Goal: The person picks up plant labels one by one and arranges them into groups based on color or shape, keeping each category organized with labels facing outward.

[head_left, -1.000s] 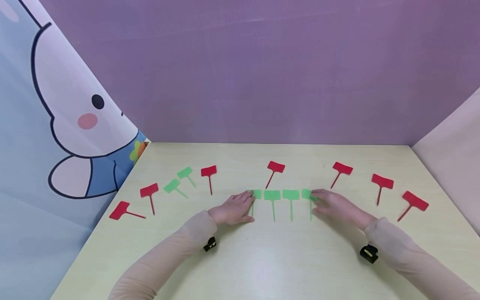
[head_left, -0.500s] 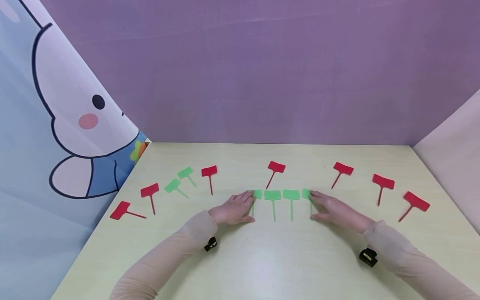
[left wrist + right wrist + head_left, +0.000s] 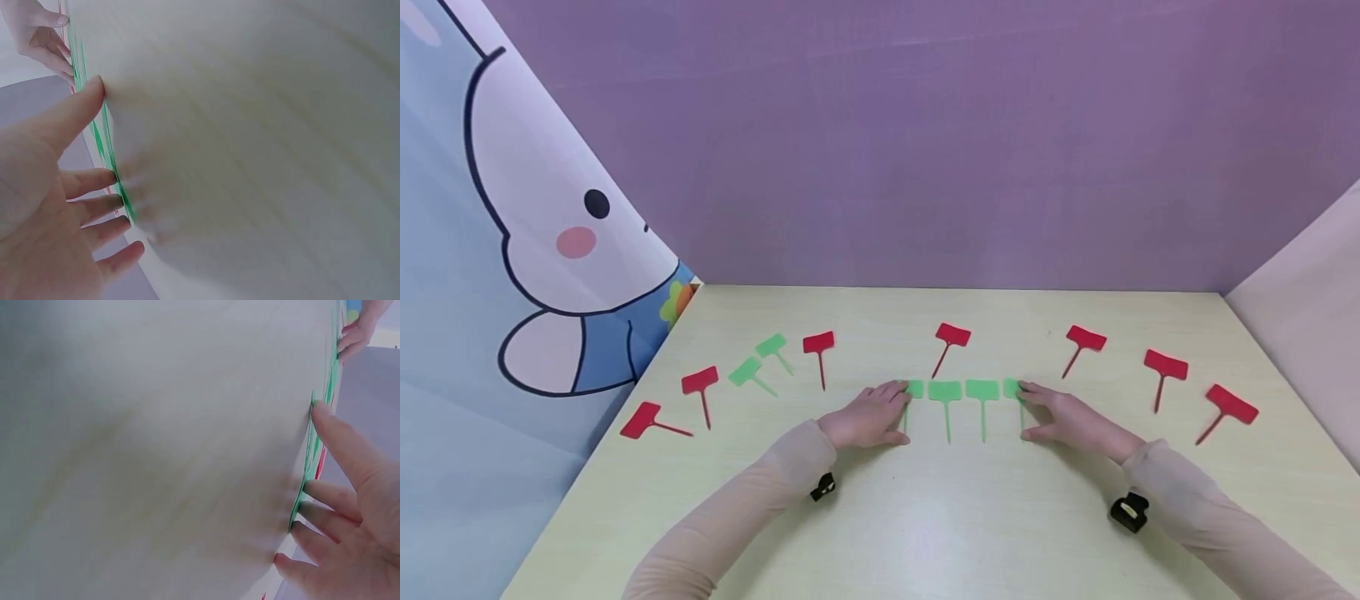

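Both hands lay flat, fingers straight, gripping nothing: left hand point(image 3: 867, 418) and right hand point(image 3: 1060, 417) pressed the ends of a row of four green tags point(image 3: 964, 390) mid-tabletop point(image 3: 925, 517), toward the front. Risk: squeezing inward could overlap or skew the tags. Red tags point(image 3: 952, 335) lay just behind; two stray green tags point(image 3: 758, 358) sat near the left edge.

Four green T-shaped plant tags point(image 3: 944, 391) — flat, side by side, stems toward the person
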Motion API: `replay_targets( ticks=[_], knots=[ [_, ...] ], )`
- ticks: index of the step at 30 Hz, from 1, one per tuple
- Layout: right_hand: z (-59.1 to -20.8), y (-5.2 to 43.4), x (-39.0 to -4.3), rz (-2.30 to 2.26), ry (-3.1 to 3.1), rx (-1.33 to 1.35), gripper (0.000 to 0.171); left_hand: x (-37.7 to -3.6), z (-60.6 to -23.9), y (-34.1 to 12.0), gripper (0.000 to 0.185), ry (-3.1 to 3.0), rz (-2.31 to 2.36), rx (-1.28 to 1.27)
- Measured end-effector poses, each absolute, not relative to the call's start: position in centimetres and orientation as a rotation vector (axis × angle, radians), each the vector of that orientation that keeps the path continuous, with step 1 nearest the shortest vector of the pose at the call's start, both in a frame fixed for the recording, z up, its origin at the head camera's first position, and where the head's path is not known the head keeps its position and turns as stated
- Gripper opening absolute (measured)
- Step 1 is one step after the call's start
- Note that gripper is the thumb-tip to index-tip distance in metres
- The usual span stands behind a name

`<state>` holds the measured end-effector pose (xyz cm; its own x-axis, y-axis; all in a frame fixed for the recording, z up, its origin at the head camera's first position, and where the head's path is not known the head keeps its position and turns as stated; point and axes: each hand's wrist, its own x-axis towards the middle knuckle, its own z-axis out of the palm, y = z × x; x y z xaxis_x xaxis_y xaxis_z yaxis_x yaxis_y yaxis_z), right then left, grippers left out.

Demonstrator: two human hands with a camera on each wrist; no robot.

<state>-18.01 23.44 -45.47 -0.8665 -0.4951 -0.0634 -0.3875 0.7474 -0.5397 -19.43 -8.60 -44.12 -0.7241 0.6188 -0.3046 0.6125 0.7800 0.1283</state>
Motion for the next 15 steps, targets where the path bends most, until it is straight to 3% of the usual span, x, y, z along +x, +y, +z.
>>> replay_targets(
  ticks=[15],
  knots=[
    [-45.70, 23.42, -18.17, -0.805, 2.727, -0.674, 0.067, -19.39, -44.09, -8.45, 0.068, 2.660, 0.091, 0.929]
  ],
)
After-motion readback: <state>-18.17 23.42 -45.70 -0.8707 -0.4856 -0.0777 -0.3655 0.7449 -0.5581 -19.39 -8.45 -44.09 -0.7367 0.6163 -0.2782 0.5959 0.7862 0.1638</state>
